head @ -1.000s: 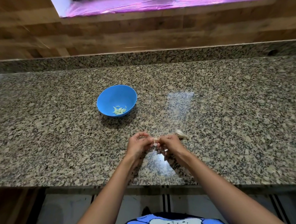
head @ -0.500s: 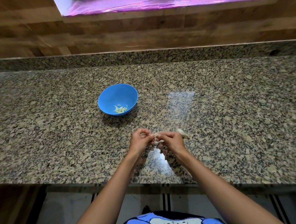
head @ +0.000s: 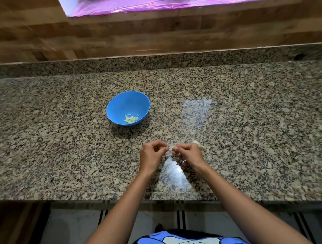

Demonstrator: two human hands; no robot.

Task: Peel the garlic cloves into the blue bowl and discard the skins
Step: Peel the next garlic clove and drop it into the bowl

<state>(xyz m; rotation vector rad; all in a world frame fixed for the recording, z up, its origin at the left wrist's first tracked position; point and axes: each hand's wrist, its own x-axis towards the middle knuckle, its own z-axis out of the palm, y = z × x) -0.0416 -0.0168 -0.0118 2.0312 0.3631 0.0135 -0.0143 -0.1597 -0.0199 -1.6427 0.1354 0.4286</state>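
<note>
A blue bowl (head: 118,103) stands on the granite counter, left of centre, with several peeled pale garlic cloves (head: 130,118) at its bottom. Nearer the front edge, my left hand (head: 151,157) and my right hand (head: 189,155) meet fingertip to fingertip. Between them they pinch a small pale garlic clove (head: 171,147) with papery skin. A pale lump of garlic or skin (head: 199,145) lies on the counter just behind my right hand, partly hidden by it.
The speckled granite counter (head: 250,126) runs the full width, with a low granite backsplash and a wood-look wall behind. A bright glare patch lies right of the bowl. The counter's front edge is just below my wrists.
My hands have stayed together over the same spot, with small finger movements on the clove. The bowl has not moved.
</note>
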